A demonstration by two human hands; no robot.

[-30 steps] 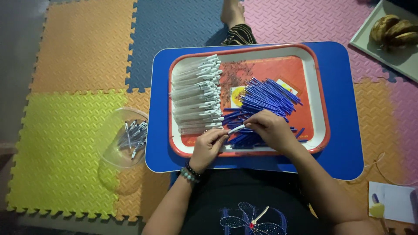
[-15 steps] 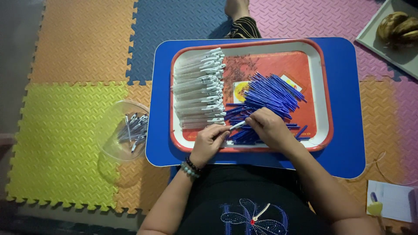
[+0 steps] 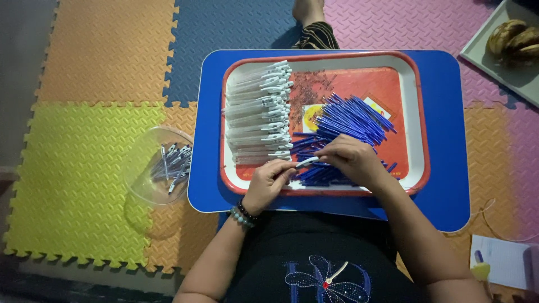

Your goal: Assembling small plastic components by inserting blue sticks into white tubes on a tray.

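A small yellow and white printed label (image 3: 310, 116) lies on the red tray (image 3: 415, 112), partly under the blue sticks (image 3: 348, 120). Another white slip (image 3: 377, 106) lies just beside their right edge.

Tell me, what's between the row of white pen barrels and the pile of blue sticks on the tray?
In the head view, between the white pen barrels and the blue refills lies a scatter of tiny dark bits on the red tray, and a yellow picture.

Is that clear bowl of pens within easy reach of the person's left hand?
Probably yes: the clear bowl sits just off the blue table's left edge, beside the left hand, with nothing between, though that hand holds a pen part.
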